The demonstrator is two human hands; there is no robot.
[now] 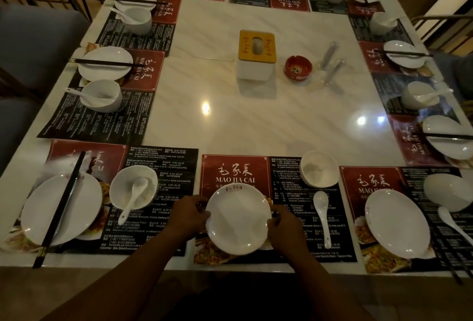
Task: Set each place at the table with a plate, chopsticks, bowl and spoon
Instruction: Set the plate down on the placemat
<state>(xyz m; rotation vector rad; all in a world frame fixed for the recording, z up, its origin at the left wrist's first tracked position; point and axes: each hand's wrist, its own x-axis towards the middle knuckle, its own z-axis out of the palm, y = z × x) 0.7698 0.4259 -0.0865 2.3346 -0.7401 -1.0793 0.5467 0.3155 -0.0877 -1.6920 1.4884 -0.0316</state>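
Note:
A white plate (238,218) lies on the red and black placemat (235,169) at the near middle place. My left hand (188,215) grips its left rim and my right hand (282,226) grips its right rim. To the right of it, a white spoon (323,215) lies on the mat below an empty white bowl (318,169). No chopsticks show at this place. The near left place has a plate (60,209) with chopsticks (61,205) across it and a bowl (133,187) holding a spoon.
The near right place has a plate (398,223), a tipped bowl (448,191), a spoon (450,221) and dark chopsticks (446,256) on the mat. Set places line the other three sides. A tissue box (256,54), a red ashtray (298,67) and two shakers (331,62) stand mid-table.

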